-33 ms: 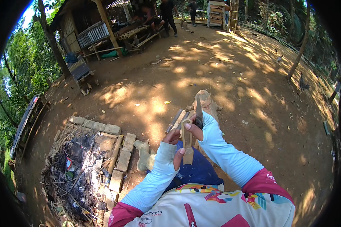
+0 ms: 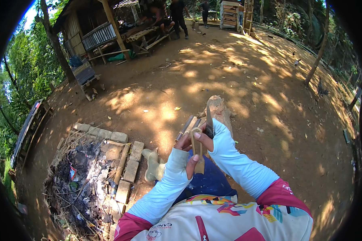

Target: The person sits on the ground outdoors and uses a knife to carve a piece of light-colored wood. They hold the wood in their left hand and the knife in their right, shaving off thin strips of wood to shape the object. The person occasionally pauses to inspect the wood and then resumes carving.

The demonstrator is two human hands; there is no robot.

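My left hand point(image 2: 185, 149) is closed on a pale carved wooden piece point(image 2: 197, 148), with its thumb along the near part. The piece has a long slot in its far half and a wider, flat near end, and stands over my dark blue trousers. My right hand point(image 2: 205, 138) grips a knife point(image 2: 209, 120), its dark blade pointing away from me. The right thumb presses against the slotted part. Just beyond my left fingers are dark and pale stick-like lengths point(image 2: 188, 127); what supports them is hidden.
A log point(image 2: 218, 108) lies ahead of my hands. At left, bricks point(image 2: 131, 172) edge an ash heap point(image 2: 82, 176) beside my boot point(image 2: 152, 165). Several people point(image 2: 177, 18) are far off near a hut with a bamboo bench point(image 2: 142, 35). Leaves dot the dirt ground.
The far end of the wooden piece has dipped slightly toward me. The knife and my right hand have shifted a little to the left.
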